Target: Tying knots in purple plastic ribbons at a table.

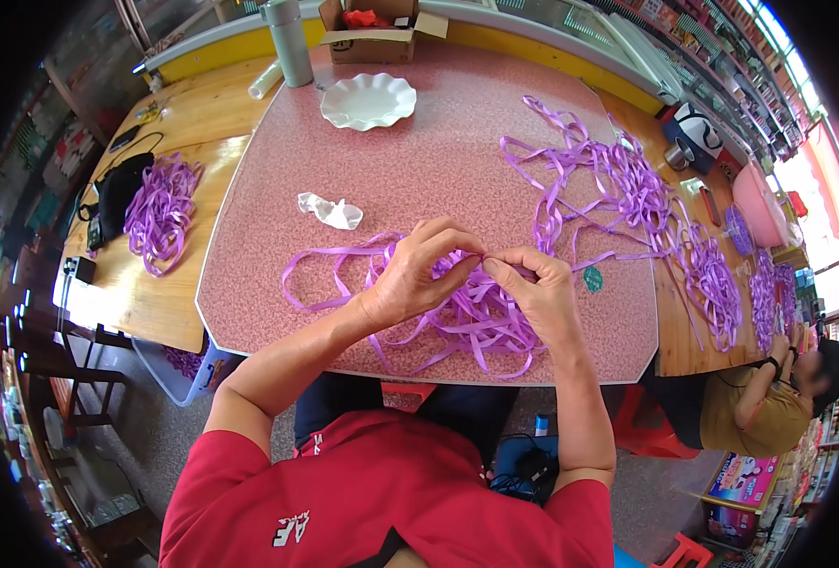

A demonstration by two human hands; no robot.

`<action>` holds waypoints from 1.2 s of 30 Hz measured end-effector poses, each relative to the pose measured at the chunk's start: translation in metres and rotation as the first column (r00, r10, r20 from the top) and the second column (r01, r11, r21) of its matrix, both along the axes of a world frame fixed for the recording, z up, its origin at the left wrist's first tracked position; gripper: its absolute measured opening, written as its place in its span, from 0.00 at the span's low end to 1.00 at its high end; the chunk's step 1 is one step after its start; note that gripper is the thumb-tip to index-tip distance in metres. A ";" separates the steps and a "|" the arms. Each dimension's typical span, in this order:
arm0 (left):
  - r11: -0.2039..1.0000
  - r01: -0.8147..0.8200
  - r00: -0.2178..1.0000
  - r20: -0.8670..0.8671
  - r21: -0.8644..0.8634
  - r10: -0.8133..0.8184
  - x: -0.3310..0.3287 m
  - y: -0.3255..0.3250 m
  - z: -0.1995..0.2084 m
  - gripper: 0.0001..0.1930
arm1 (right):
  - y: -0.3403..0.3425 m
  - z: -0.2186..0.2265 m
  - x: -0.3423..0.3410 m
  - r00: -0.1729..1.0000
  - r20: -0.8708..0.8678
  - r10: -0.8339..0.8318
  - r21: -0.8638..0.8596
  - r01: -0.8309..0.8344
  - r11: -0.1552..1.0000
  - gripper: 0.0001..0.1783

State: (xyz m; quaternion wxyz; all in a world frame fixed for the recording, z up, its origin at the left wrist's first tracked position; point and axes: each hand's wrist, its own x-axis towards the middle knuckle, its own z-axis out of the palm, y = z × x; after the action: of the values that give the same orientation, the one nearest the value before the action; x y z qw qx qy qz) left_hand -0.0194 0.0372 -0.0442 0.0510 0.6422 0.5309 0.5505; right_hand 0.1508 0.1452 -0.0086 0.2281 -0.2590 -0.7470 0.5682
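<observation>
Both my hands meet above a loose pile of purple ribbon [481, 327] near the front edge of the pink speckled table [457, 170]. My left hand [427, 268] pinches a piece of the ribbon between thumb and fingertip. Close against it, my right hand [536, 281] grips the ribbon too, thumb pressed to the forefinger. Loops of ribbon spread out below and to the left of my hands. A larger tangle of purple ribbon [618, 180] lies on the right side of the table, with strands trailing toward my right hand.
A crumpled white tissue [332, 211], a scalloped white plate [369, 101], a pale green bottle [289, 43] and a cardboard box [372, 43] are farther back. More ribbon [162, 213] lies on the left wooden table. Another person [760, 398] handles ribbon at right, near a pink basin [760, 204].
</observation>
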 end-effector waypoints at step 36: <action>0.985 -0.170 0.972 -0.160 0.038 0.174 0.007 -0.003 0.002 0.09 | -0.005 0.001 -0.003 0.999 0.013 -0.029 0.251 0.025 0.968 0.06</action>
State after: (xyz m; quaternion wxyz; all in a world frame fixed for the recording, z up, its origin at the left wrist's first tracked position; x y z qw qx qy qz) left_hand -0.0124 0.0343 -0.0421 -0.0478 0.6372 0.5802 0.5050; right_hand 0.1475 0.1398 -0.0073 0.2605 -0.2428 -0.8112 0.4638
